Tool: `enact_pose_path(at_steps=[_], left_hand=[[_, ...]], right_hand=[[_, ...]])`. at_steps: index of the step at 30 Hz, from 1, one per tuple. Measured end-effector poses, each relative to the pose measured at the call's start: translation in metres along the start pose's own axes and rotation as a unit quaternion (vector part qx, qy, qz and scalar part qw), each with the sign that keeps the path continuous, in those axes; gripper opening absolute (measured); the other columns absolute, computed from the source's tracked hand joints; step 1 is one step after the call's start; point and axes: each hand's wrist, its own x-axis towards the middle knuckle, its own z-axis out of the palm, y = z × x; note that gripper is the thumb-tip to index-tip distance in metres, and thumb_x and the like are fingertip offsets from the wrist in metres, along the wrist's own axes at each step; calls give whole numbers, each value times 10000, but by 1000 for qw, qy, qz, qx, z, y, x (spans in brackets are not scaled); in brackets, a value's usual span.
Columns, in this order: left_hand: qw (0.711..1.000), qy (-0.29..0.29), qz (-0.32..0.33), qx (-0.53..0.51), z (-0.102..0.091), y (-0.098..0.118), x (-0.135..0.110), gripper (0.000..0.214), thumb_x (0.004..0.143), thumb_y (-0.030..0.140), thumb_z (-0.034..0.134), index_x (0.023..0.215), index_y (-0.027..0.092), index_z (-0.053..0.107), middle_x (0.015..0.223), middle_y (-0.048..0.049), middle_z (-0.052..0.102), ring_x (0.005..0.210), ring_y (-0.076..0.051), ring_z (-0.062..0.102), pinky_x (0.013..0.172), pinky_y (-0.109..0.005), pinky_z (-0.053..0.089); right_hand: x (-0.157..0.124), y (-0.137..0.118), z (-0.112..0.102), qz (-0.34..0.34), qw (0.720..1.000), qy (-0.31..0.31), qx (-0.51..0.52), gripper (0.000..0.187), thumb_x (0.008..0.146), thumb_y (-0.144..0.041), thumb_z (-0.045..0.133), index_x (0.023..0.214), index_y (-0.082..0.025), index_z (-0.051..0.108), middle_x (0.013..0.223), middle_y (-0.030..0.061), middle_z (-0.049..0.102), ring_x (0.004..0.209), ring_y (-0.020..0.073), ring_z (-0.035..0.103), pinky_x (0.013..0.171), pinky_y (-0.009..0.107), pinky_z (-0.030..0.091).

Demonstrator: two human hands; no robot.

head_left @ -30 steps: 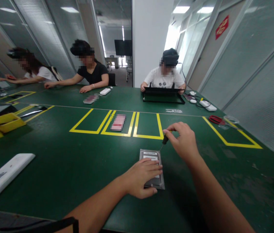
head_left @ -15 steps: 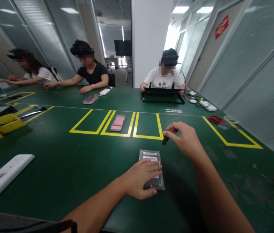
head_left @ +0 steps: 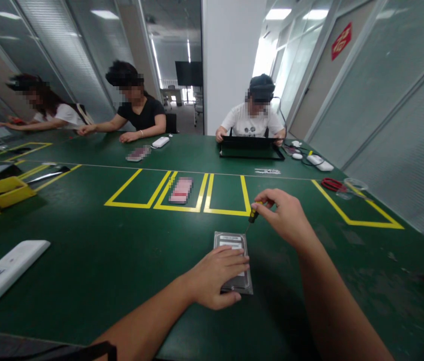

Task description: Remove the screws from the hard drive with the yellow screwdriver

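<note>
A hard drive [head_left: 230, 237] with a grey case and a white label lies flat on the green table in front of me. My left hand [head_left: 219, 276] rests across it, fingers stretched flat over the top and thumb apart near the lower end, covering much of the label. Above the drive's far right corner, my right hand [head_left: 277, 208] pinches a small screwdriver [head_left: 252, 215] with a black and yellow handle. Its thin shaft slants down to that corner; whether the tip sits in a screw is too small to tell.
Yellow tape boxes mark the table [head_left: 129, 260]; a pink phone-like object [head_left: 181, 190] lies in one. Yellow bins [head_left: 12, 193] and a white device [head_left: 9, 273] are on the left. Red-handled scissors [head_left: 333, 184] lie right. Three people sit opposite, one holding a black frame [head_left: 251, 148].
The screwdriver handle has turned, showing more yellow. Both hands keep nearly the same place on and over the drive, and the whole view has shifted slightly.
</note>
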Motion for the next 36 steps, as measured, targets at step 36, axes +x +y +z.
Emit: enact_pose_path(at_steps=[36], left_hand=[[1000, 12, -7, -9, -4, 0, -4, 655, 804, 441, 627, 1401, 195, 518, 1471, -124, 523, 1406, -330, 422, 1185, -519, 284]], right_hand=[[-2, -3, 5, 20, 999, 35, -7, 118, 820, -310, 630, 854, -202, 662, 809, 33, 664, 756, 189, 596, 714, 314, 420]])
